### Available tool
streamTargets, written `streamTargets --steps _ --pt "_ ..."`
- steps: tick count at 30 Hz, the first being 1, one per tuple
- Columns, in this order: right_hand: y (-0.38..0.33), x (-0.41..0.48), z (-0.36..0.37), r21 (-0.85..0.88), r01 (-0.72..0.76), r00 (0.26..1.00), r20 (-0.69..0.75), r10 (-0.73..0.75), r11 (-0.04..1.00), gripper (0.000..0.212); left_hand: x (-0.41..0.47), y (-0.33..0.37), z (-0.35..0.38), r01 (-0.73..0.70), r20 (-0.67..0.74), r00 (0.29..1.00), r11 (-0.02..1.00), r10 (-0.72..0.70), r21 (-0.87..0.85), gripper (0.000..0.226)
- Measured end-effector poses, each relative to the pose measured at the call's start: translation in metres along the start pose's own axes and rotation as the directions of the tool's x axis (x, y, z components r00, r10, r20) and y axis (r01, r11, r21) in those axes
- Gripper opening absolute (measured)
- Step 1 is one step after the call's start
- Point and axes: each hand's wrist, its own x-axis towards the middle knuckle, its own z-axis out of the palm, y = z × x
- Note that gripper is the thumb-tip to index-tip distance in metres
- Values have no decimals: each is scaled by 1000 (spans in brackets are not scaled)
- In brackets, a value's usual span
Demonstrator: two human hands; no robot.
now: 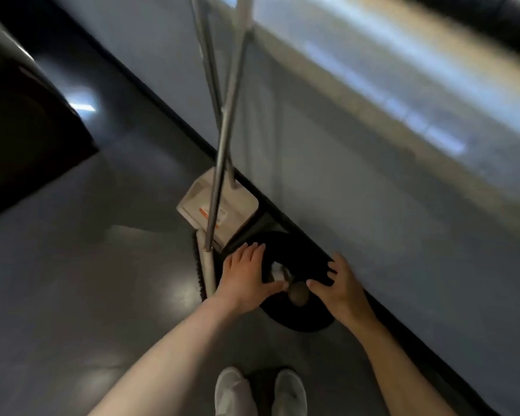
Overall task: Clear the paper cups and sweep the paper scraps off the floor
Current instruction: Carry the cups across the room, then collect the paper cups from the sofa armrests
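Where the frame darkens at the far left, a black piece of furniture (27, 139) stands on the glossy grey floor (81, 280), which carries pale reflections of light. Right of it, near the middle, a broom (219, 145) leans against the wall, its metal pole running down into a white socket with a strip of black bristles at the floor. Crossing that pole is the handle of a pale dustpan (237, 211), which stands upright at the foot of the wall and bears an orange label. Just below the dustpan, the left hand (246, 274) lies flat on the left edge of a round black bin (297, 321), fingers straight and spread, thumb reaching toward the opening, nothing in its grasp. Inside the bin's dark mouth, between the two thumbs, sit a white crumpled piece (278, 271) and a brownish round thing (297, 292); blur hides whether these are cups or scraps. The right hand (339, 288) rests on the bin's right edge, fingers spread and only slightly bent, holding nothing that can be made out. To the right rises the pale grey wall (373, 205) with its dark baseboard. At the bottom centre stand two white shoes (233, 391).
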Motion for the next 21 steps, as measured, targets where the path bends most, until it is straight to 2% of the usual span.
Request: streamTargets --steps 4,6,8,10,12,16,19,21 --pt "-105 -64 -12 -140 133 989 84 -122 981 75 -65 0 -100 58 -127 989 994 -69 -89 82" --pt "-173 -100 -12 -284 277 959 143 -245 918 65 -105 -6 -160 80 -220 971 993 -98 -90 78" --pt "-246 -135 -2 -385 438 898 219 -380 813 58 -148 -23 -222 109 -338 931 989 -135 -95 72" --pt "-319 -169 23 -438 591 807 304 -507 677 52 -194 -52 -284 161 -457 866 978 -204 -131 69" --pt "-385 -203 63 -484 719 688 399 -606 498 56 -241 -93 -338 236 -554 784 960 -280 -152 69" --pt "-495 -272 171 -453 879 420 584 -695 151 68 -331 -191 -413 439 -671 574 868 -469 -230 75" --pt "-556 -324 267 -390 921 291 654 -698 18 74 -396 -275 -447 549 -661 456 773 -596 -318 83" --pt "-589 -356 335 -343 939 244 692 -679 -11 75 -435 -336 -466 596 -640 406 720 -653 -356 87"
